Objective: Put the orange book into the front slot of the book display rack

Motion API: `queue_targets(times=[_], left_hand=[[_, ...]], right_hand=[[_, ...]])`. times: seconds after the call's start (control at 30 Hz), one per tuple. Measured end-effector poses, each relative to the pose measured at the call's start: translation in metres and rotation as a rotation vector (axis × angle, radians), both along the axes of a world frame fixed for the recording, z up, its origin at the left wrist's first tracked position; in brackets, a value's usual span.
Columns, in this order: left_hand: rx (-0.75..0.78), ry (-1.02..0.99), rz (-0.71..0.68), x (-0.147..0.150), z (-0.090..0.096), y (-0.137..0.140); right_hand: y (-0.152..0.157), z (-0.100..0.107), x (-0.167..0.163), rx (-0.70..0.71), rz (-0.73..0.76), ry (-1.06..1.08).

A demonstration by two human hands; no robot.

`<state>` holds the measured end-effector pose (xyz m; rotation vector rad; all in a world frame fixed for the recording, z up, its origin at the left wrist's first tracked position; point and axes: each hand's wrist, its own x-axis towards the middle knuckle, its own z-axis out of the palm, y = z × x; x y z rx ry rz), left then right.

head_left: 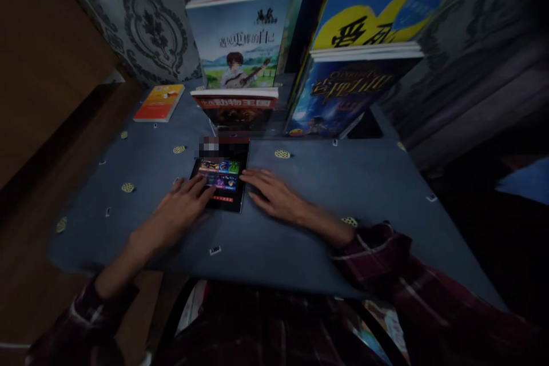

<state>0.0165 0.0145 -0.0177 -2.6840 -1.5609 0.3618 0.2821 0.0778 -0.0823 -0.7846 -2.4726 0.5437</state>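
A thin black book or magazine (235, 203) lies flat on the table, with small coloured pictures and a red strip on its cover. My left hand (179, 206) rests over its lower left side, the fingers stretched out and the fingertips on the cover. At the book's right edge is my right hand (278, 197), palm down with fingers extended, the fingertips touching or nearly touching that edge. Neither hand is closed around anything. Just behind the black book stands an animal book (240, 110) with a reddish-brown cover. Part of the black cover is hidden under my left fingers.
Behind it, a book with a guitar player (240, 40) stands upright. To the right stand a dark blue book (338, 97) and a blue-and-yellow book (386, 8). An orange book (158, 104) lies at the back left. A grey patterned cloth (343, 183) covers the table.
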Motion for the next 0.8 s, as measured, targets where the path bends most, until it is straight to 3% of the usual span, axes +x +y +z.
queue_targets(times=[0.13, 0.37, 0.63, 0.8], left_hand=[[0.017, -0.049, -0.149, 0.016, -0.002, 0.0], [0.0, 0.049, -0.257, 0.024, 0.006, 0.002], [-0.026, 0.046, -0.278, 0.019, 0.019, 0.006], [0.004, 0.016, -0.249, 0.025, 0.013, 0.005]], right_hand=[[0.0, 0.001, 0.002, -0.042, 0.029, 0.092], [-0.005, 0.006, 0.004, -0.059, 0.076, 0.102], [-0.006, 0.006, 0.004, -0.047, 0.095, 0.196], [-0.012, 0.01, 0.002, -0.056, 0.16, 0.256]])
